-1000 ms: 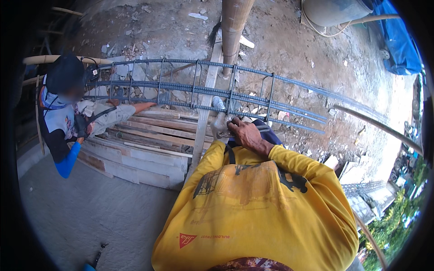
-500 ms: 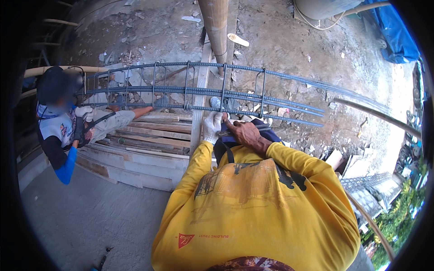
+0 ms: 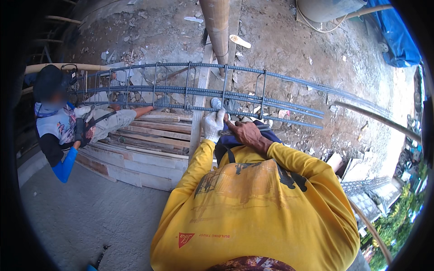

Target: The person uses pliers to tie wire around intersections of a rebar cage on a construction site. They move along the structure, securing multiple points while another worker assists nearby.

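Observation:
A long cage of steel rebar (image 3: pixel 167 108), with upright square stirrups along it, stretches across in front of me. My left hand (image 3: pixel 210 126), in a white knit glove, is closed with its fingertips up against the nearest bar by a stirrup (image 3: pixel 224 83). Bare and curled, my right hand (image 3: pixel 248 135) sits just right of it, the index finger reaching toward the glove. Whatever either hand pinches is too small or hidden to make out. A dark blue bag or cloth (image 3: pixel 270 132) shows at my waist, behind the right hand.
A co-worker (image 3: pixel 56 122) sits at the cage's left end. Wooden planks (image 3: pixel 149 156) lie between us, beside grey concrete (image 3: pixel 99 207). A thick bamboo post (image 3: pixel 215 31) stands beyond the cage. Rubble litters the ground; a slender pole (image 3: pixel 379 119) slants at right near a blue tarp (image 3: pixel 398 40).
My gloved left hand has shifted slightly up against the near bar. My right hand stays nearly in place. The co-worker has leaned a little to the left.

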`<act>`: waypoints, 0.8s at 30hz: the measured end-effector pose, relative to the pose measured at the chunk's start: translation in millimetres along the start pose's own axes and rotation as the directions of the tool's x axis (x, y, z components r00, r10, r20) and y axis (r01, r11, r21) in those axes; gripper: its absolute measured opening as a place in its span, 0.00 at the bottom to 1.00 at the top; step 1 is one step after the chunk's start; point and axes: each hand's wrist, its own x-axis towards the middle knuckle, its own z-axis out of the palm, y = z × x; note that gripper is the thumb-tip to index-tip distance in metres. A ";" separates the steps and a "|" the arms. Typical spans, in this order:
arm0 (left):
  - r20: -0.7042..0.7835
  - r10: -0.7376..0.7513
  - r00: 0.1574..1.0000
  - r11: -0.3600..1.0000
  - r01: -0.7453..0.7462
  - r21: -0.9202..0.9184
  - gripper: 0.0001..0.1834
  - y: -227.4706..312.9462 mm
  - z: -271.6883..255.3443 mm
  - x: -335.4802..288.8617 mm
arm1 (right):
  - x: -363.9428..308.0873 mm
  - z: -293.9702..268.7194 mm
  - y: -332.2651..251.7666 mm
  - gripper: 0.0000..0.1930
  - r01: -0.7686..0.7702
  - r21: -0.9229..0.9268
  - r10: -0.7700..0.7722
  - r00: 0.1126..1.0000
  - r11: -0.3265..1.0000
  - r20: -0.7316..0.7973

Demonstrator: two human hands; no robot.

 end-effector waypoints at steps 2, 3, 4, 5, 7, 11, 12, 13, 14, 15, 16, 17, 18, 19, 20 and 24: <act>-0.011 -0.033 0.999 0.999 0.033 -0.024 0.27 6.8 -0.6 0.3 | -0.2 -1.3 1.2 0.28 0.015 0.018 -0.015 1.000 1.000 -0.015; -0.011 -0.067 0.998 0.997 0.067 -0.037 0.27 11.3 -1.0 0.4 | -0.4 -1.9 2.1 0.28 0.011 0.000 -0.011 1.000 1.000 0.011; -0.031 -0.049 0.998 0.997 0.047 -0.054 0.27 15.7 -1.4 0.6 | -0.2 -2.1 3.2 0.28 0.014 -0.010 -0.013 1.000 1.000 0.016; -0.048 -0.047 0.998 0.996 0.044 -0.072 0.27 20.3 -1.7 0.3 | 0.3 -2.0 4.4 0.28 0.038 -0.008 -0.038 0.999 0.999 -0.013; -0.071 -0.058 0.996 0.996 0.052 -0.077 0.26 27.5 -3.1 0.9 | 2.1 -1.8 6.1 0.29 0.035 -0.012 -0.034 0.999 0.999 0.029; -0.030 -0.150 0.988 0.989 0.150 -0.019 0.24 34.1 -5.6 0.0 | 3.1 -7.6 0.8 0.27 -0.037 0.021 0.037 0.999 0.999 -0.020; -0.001 -0.214 0.977 0.977 0.214 0.015 0.23 34.2 -6.1 -1.3 | 0.0 -12.7 -0.3 0.27 -0.105 0.045 0.106 0.994 0.993 -0.013; -0.064 -0.153 0.986 0.988 0.151 -0.035 0.27 33.8 -5.4 -1.3 | -6.4 -20.0 -1.2 0.26 -0.188 0.079 0.189 0.982 0.979 0.000; -0.068 -0.144 0.987 0.989 0.143 -0.028 0.27 33.2 -5.0 -2.1 | -12.3 -28.2 -1.2 0.26 -0.269 0.117 0.270 0.963 0.956 0.006; -0.071 -0.135 0.988 0.991 0.134 -0.020 0.27 32.0 -4.9 -2.4 | -19.1 -38.1 1.7 0.20 -0.286 0.284 0.332 0.934 0.915 -0.131; -0.076 -0.126 0.989 0.992 0.126 -0.012 0.27 30.9 -4.4 -2.8 | -27.2 -49.0 7.2 0.16 -0.303 0.380 0.409 0.880 0.874 -0.240; -0.073 -0.130 0.989 0.991 0.129 -0.021 0.27 29.5 -4.0 -3.1 | -29.3 -58.5 16.9 0.16 -0.369 0.383 0.488 0.826 0.846 -0.282; -0.076 -0.126 0.989 0.992 0.125 -0.022 0.27 28.3 -3.5 -3.2 | -32.9 -68.7 30.7 0.16 -0.347 0.388 0.493 0.777 0.854 -0.392; -0.078 -0.121 0.990 0.993 0.119 -0.021 0.27 27.3 -3.3 -3.1 | -35.5 -77.3 45.8 0.16 -0.401 0.424 0.561 0.736 0.812 -0.379; -0.080 -0.114 0.990 0.993 0.113 -0.018 0.27 26.5 -3.4 -3.1 | -38.2 -83.4 60.5 0.16 -0.421 0.460 0.604 0.696 0.782 -0.389; -0.106 -0.069 0.992 0.998 0.068 -0.017 0.27 25.7 -3.8 -3.1 | -47.6 -85.6 93.0 0.21 -0.549 0.231 0.581 0.639 0.803 -0.504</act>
